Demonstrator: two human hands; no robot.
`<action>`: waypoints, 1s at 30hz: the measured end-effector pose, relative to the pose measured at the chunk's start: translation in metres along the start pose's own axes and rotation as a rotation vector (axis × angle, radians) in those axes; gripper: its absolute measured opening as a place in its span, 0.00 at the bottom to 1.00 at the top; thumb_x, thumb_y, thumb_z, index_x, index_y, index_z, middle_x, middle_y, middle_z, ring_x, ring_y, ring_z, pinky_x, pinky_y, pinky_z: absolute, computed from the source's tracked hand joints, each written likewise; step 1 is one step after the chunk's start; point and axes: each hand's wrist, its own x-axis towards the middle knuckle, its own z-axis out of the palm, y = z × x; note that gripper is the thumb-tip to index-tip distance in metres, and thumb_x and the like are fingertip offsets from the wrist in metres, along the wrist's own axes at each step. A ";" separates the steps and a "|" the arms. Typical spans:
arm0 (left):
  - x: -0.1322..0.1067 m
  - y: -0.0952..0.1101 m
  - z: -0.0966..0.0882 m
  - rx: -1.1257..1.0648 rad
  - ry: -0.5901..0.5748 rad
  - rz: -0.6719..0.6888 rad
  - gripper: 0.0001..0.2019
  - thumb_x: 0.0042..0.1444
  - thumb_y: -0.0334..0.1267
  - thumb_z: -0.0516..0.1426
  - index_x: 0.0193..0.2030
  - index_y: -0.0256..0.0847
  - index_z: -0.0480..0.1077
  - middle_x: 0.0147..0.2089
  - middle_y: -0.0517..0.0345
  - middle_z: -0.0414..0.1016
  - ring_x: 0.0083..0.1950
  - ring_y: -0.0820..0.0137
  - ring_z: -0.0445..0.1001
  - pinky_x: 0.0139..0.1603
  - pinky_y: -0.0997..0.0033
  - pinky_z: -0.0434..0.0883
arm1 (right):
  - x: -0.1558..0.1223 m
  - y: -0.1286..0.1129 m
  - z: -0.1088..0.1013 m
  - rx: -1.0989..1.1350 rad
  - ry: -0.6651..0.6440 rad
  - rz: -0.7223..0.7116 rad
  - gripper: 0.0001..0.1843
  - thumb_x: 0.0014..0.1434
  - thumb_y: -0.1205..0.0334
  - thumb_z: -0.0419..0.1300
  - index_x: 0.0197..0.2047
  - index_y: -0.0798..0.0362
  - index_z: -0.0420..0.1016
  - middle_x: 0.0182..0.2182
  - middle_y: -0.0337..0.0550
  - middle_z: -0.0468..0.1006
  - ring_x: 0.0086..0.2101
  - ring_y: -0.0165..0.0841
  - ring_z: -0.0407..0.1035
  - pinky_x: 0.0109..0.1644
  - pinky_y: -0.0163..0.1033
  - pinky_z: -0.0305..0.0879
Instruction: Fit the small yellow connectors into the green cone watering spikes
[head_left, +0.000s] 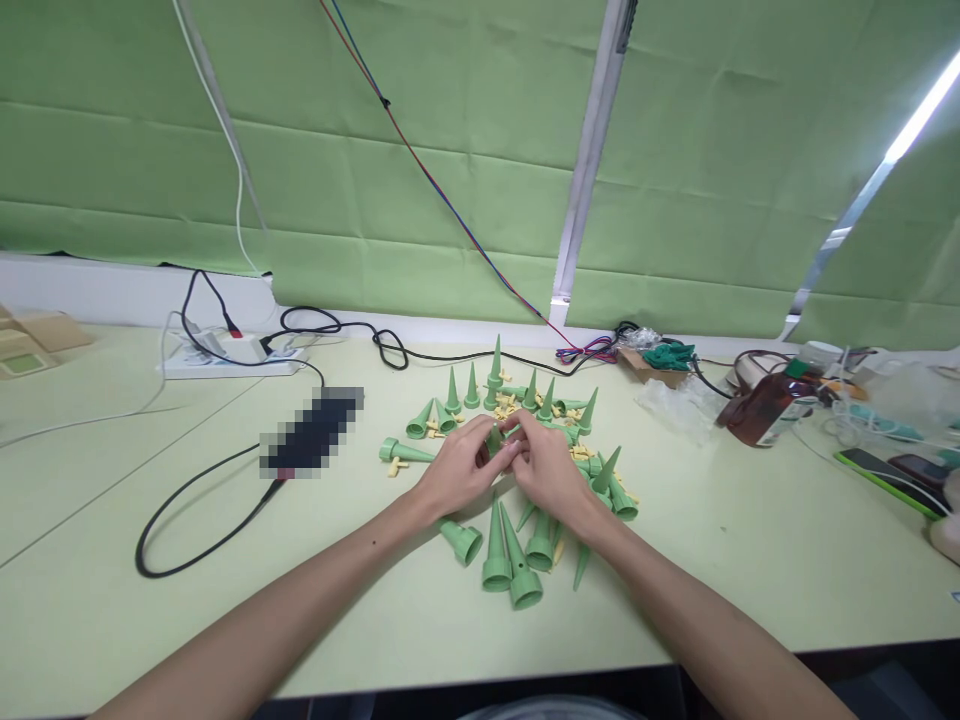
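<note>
My left hand (466,465) curls round a green plastic spike (494,438), which shows only in part between the fingers. Close against it, my right hand (546,465) has its thumb and fingers pinched together at the spike; whatever they grip is hidden. Around both hands are several more green hollow cone spikes, some upright and some on their sides, such as a lying spike (460,541) below my left wrist. Small yellow tap-shaped pieces are scattered among them, one yellow piece (397,467) lying at the left.
A black cable leads to a blurred dark device (311,432) on the left, near a white power strip (232,358). On the right are a brown bottle (771,408), a crumpled plastic bag (679,408) and a green-edged phone (892,482). Green blinds hang behind the table.
</note>
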 end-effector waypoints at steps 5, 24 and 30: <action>0.000 -0.001 0.001 -0.054 0.014 0.005 0.17 0.63 0.49 0.52 0.50 0.41 0.70 0.51 0.50 0.72 0.44 0.65 0.73 0.39 0.67 0.74 | 0.001 0.000 0.000 0.066 0.009 0.027 0.20 0.49 0.78 0.50 0.44 0.52 0.64 0.30 0.39 0.75 0.28 0.32 0.72 0.32 0.35 0.68; -0.001 0.003 0.000 -0.199 0.040 -0.006 0.14 0.62 0.47 0.54 0.48 0.42 0.73 0.55 0.49 0.68 0.55 0.62 0.70 0.48 0.62 0.77 | 0.001 0.003 0.002 0.215 0.023 0.068 0.17 0.51 0.76 0.50 0.42 0.49 0.60 0.28 0.37 0.75 0.28 0.32 0.73 0.32 0.36 0.70; 0.000 0.003 0.000 -0.267 0.059 -0.041 0.15 0.63 0.48 0.52 0.46 0.41 0.74 0.54 0.48 0.70 0.56 0.61 0.69 0.46 0.63 0.77 | 0.001 -0.001 0.002 0.300 0.027 0.107 0.10 0.57 0.70 0.52 0.42 0.48 0.58 0.24 0.34 0.74 0.23 0.33 0.74 0.28 0.36 0.70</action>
